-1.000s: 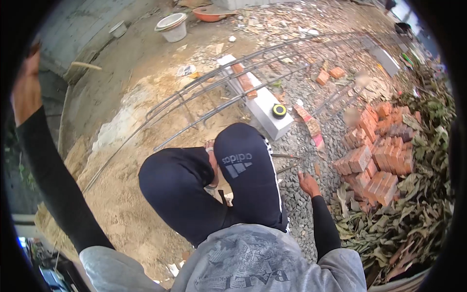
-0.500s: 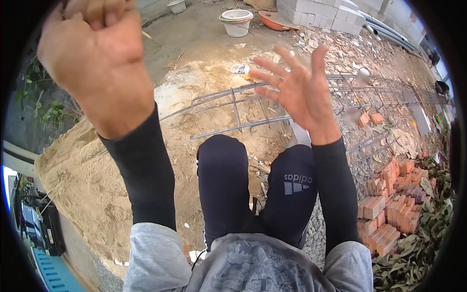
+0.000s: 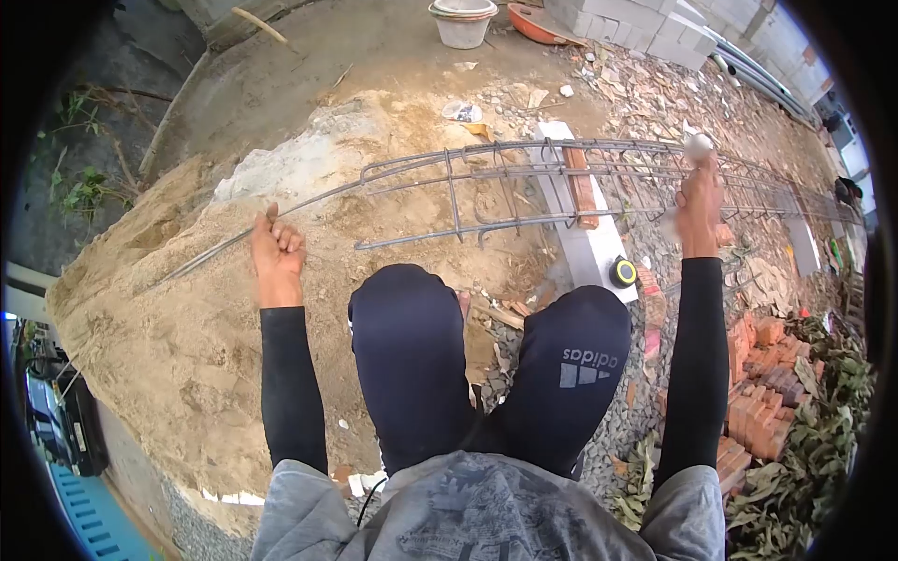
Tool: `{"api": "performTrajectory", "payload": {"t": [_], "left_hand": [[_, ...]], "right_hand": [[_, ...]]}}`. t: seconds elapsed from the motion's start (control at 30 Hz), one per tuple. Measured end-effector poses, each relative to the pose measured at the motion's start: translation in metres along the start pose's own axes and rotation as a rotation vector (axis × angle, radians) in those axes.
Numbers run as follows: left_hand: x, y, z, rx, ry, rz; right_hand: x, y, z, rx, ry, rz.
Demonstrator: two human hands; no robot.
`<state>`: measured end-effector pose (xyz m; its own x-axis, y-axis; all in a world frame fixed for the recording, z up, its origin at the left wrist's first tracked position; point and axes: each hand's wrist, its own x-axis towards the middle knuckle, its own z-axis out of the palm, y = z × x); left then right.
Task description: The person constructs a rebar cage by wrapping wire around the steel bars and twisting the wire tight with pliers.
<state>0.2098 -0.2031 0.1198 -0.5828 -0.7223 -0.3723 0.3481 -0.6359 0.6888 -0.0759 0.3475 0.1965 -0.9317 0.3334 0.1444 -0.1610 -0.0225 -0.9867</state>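
Note:
A long rebar cage (image 3: 456, 192) of thin steel bars and stirrups lies crosswise beyond my knees. From its left end a long steel bar (image 3: 323, 195) runs down over the sand. My left hand (image 3: 278, 251) is at this bar, its fingers curled round it and the index finger raised. Further right, my right hand (image 3: 700, 208) is closed on the cage; part of its grip is blurred. Under the cage a brick-red strip (image 3: 580, 187) rests across a pale block (image 3: 606, 245). A round black and yellow tape measure (image 3: 622, 272) sits on the block's near end.
A sand heap (image 3: 178, 365) spreads on the left. Stacked red bricks (image 3: 762, 411) and dry leaves (image 3: 795, 477) lie at the right. Beyond the cage are a bucket (image 3: 463, 28), an orange basin (image 3: 538, 23), grey blocks (image 3: 617, 28) and scattered rubble (image 3: 645, 98).
Both hands have come down from in front of the camera and moved apart, left to the long bar, right to the cage. The tape measure and pale block now show more fully.

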Motion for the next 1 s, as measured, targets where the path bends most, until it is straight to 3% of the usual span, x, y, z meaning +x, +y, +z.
{"api": "performTrajectory", "payload": {"t": [0.07, 0.13, 0.2, 0.23, 0.33, 0.53, 0.63, 0.7, 0.77, 0.83, 0.93, 1.0], "left_hand": [[0.000, -0.013, 0.028, 0.019, -0.024, -0.027], [-0.002, -0.033, 0.049, 0.101, -0.186, 0.023], [-0.022, -0.054, 0.082, 0.047, -0.162, -0.022], [-0.006, -0.067, 0.074, 0.080, -0.257, -0.037], [-0.037, -0.086, 0.107, -0.010, -0.259, -0.128], [-0.055, -0.096, 0.127, -0.184, -0.162, -0.129], [-0.059, -0.115, 0.135, -0.116, -0.107, -0.062], [-0.080, -0.131, 0.144, 0.193, -0.219, 0.103], [-0.098, -0.152, 0.156, 0.312, -0.390, 0.298], [-0.117, -0.157, 0.164, 0.622, -0.528, 0.292], [-0.122, -0.182, 0.172, 0.677, -0.590, 0.437], [-0.120, -0.192, 0.174, 0.594, -0.648, 0.360]], "right_hand": [[-0.018, 0.006, 0.026, -0.193, -0.102, -0.158], [-0.066, -0.012, 0.070, -0.401, -0.250, -0.523], [-0.104, -0.020, 0.105, -0.551, -0.368, -0.767], [-0.120, -0.021, 0.117, -0.600, -0.424, -0.863], [-0.162, -0.034, 0.136, -0.642, -0.556, -1.144], [-0.178, -0.004, 0.128, -0.853, -1.097, -1.133], [-0.177, -0.007, 0.126, -0.912, -1.312, -0.940], [-0.172, -0.001, 0.122, -0.755, -1.242, -0.807], [-0.153, 0.004, 0.128, -0.560, -0.951, -0.607], [-0.143, -0.017, 0.134, -0.374, -0.822, -0.311], [-0.137, -0.015, 0.135, -0.398, -0.855, -0.301], [-0.139, -0.012, 0.134, -0.387, -0.864, -0.276]]}}
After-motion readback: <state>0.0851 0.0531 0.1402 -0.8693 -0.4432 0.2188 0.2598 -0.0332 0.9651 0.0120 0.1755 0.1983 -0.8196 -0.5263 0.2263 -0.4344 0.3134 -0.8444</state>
